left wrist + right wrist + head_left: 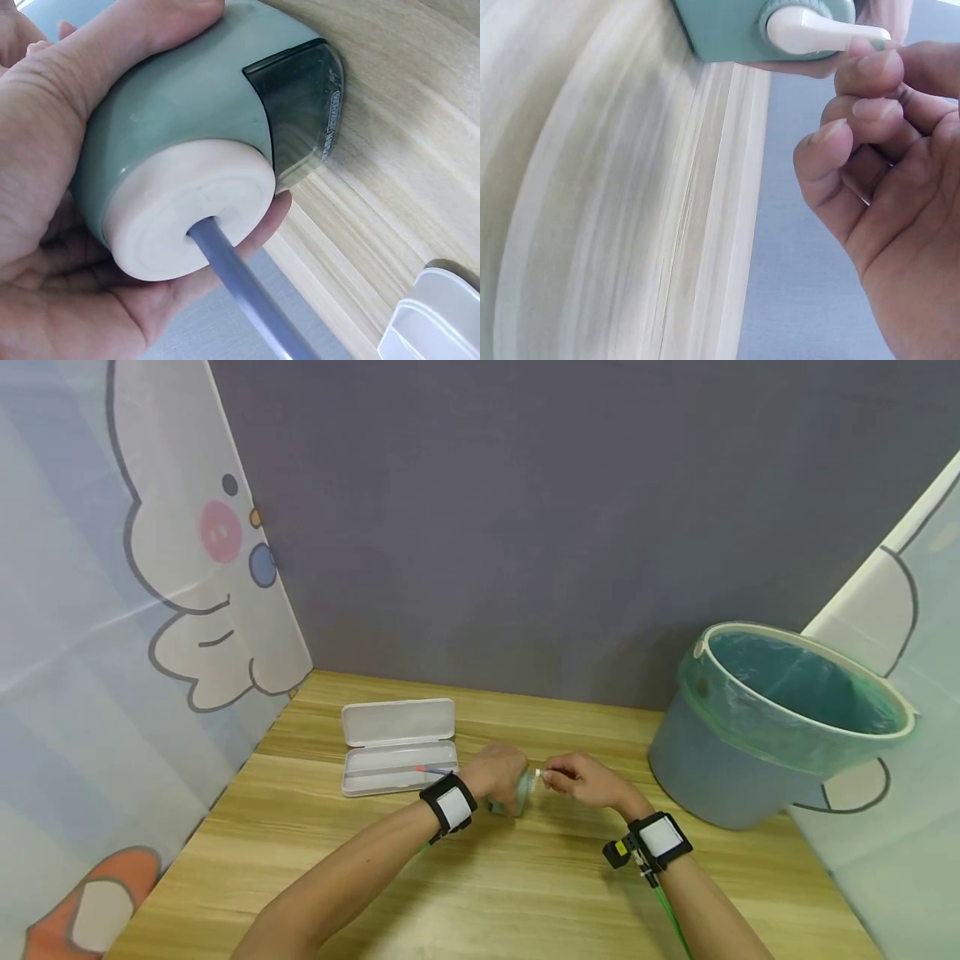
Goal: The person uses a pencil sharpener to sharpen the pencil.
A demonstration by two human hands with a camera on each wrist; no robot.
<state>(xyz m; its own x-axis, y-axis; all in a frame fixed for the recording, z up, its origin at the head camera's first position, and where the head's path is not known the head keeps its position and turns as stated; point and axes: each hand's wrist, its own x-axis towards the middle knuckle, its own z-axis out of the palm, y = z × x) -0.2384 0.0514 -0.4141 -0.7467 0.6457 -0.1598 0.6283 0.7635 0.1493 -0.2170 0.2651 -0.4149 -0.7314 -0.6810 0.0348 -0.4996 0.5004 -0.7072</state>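
Green pencil sharpener (187, 112) on wooden table (525, 893), mid-scene, just right of open white pencil case (397, 747). Blue pencil (247, 300) seated in its cream front hole. Left hand (495, 770) wraps sharpener body. Right hand (885, 150) pinches white crank handle (825, 30), apparently by fingertips. Lined bin (780, 718) far right. Best practice: steady body against table, turn crank evenly, keep pencil straight.

Open table (480, 893) in front of me; the pencil case (399, 746) blocks my left, the bin (757, 727) crowds my right.
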